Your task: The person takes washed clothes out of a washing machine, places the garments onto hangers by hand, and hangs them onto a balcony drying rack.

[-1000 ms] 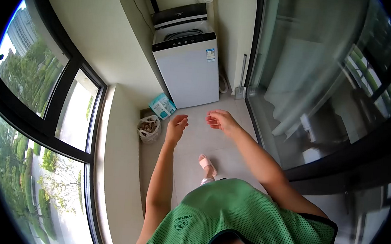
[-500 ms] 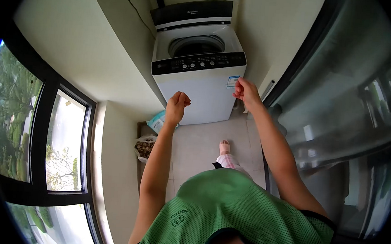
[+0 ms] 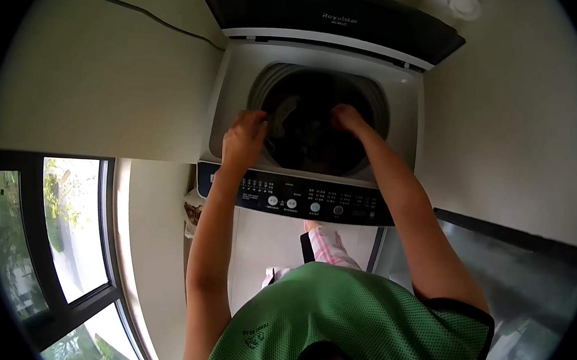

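Black lid (image 3: 340,20) up, the washer (image 3: 405,114) holds what look like clothes (image 3: 281,116) in its drum (image 3: 375,102). The hands are apart, left hand (image 3: 243,137) near the drum's left rim, right hand (image 3: 348,117) inside; grips I cannot tell. Reaching in seems the step; grasping would call for closing fingers.

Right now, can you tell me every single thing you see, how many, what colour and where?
washing machine: 1, white and black, ahead
lid: 1, black, raised at its back
control panel: 1, black, machine's front
drum: 1, grey rim, dark inside
contents: count unclear, one pale patch, in drum
cable: 1, dark, left wall
round fitting: 1, white, top right
window: 1, black-framed, left
bag: 1, white, partly hidden, left
floor: 1, pale, below
glass panel: 1, greyish, right
trousers: 1 pair, pink-white, below
top: 1, green, bottom
left hand: 1, bare, opening's left edge
right hand: 1, bare, over drum
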The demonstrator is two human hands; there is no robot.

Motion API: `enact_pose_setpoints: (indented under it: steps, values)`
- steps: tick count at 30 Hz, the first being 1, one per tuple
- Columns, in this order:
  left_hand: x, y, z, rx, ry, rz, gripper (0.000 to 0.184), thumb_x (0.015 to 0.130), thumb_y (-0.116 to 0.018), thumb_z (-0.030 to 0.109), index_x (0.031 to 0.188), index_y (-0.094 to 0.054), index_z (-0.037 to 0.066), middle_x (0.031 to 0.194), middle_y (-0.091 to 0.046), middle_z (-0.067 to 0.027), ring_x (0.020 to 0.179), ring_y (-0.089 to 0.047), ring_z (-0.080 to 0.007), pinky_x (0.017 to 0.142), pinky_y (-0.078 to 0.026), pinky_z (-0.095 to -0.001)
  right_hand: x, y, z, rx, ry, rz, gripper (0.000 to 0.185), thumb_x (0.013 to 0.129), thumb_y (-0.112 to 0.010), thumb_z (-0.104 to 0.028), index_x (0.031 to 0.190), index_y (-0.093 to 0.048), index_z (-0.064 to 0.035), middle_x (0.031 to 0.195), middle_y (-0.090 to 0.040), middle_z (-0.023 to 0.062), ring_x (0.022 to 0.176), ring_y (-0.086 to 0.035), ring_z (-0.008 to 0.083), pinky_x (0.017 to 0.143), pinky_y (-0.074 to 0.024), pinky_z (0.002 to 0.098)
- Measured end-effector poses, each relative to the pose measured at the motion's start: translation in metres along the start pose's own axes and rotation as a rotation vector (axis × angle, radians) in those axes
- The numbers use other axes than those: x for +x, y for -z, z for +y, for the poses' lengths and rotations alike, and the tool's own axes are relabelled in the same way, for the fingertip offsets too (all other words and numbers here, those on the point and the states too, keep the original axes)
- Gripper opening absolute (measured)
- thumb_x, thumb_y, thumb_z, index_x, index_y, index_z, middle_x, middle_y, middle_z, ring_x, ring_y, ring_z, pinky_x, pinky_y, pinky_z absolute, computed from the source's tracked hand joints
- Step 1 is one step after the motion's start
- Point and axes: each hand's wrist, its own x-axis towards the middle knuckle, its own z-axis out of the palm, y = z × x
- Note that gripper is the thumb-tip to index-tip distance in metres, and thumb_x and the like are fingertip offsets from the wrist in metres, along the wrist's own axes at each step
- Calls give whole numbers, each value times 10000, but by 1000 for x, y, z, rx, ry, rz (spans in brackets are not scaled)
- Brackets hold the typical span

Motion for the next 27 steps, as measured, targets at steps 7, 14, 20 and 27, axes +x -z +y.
enact_pose_setpoints:
  steps: [7, 14, 20, 27]
  values:
    - [33, -8, -27, 257, 157, -101, 185, 773, -584, 125, 952, -597, 81, 1015, -567, -82, 972, -520, -315, 808, -440, -390, 77, -52, 108, -1258, 210, -144, 384, 821, -487, -303, 1079, -569, -31, 1094, -549, 189, 1019, -517, 279, 899, -370, 440]
    - [38, -12, -23, 309, 87, -90, 177, 749, -607, 99, 923, -614, 69, 1014, -564, -79, 976, -496, -297, 828, -426, -386, 51, -87, 134, -1541, 202, -122, 402, 845, -448, -295, 1143, -521, -36, 1173, -501, 192, 1108, -460, 279, 964, -328, 431]
    - [43, -12, -24, 339, 108, -108, 181, 726, -620, 81, 907, -621, 73, 1019, -563, -75, 974, -491, -287, 813, -432, -381, 120, -48, 203, -1226, 222, -81, 404, 857, -428, -274, 1181, -482, -40, 1208, -470, 177, 1149, -419, 277, 991, -307, 402]
    - [44, -9, -24, 310, 141, -140, 168, 725, -620, 85, 893, -621, 82, 1034, -562, -63, 964, -494, -286, 812, -436, -377, 184, -10, 288, -636, 322, 8, 411, 870, -404, -250, 1224, -437, -45, 1248, -433, 160, 1198, -370, 275, 1022, -282, 368]
